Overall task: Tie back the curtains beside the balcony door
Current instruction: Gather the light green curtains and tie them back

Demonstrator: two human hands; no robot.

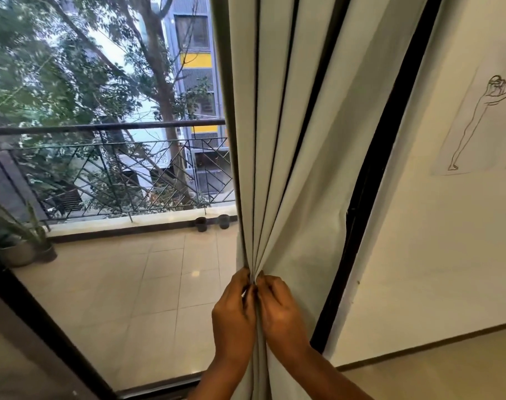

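A pale grey-green curtain (292,140) hangs in deep folds at the right side of the balcony door glass (116,284). Its folds are gathered into a narrow bunch low down. My left hand (233,316) pinches the bunch from the left. My right hand (280,310) pinches it from the right, and the fingertips of both hands meet at the gathered folds. Below the hands the curtain hangs on between my forearms. No tie-back band or hook shows.
The dark door frame (370,197) runs beside the curtain, with a cream wall (433,255) and a line drawing (477,116) to the right. Outside lie a tiled balcony floor, an iron railing (107,174), two small dark pots (211,222) and a potted plant (18,241).
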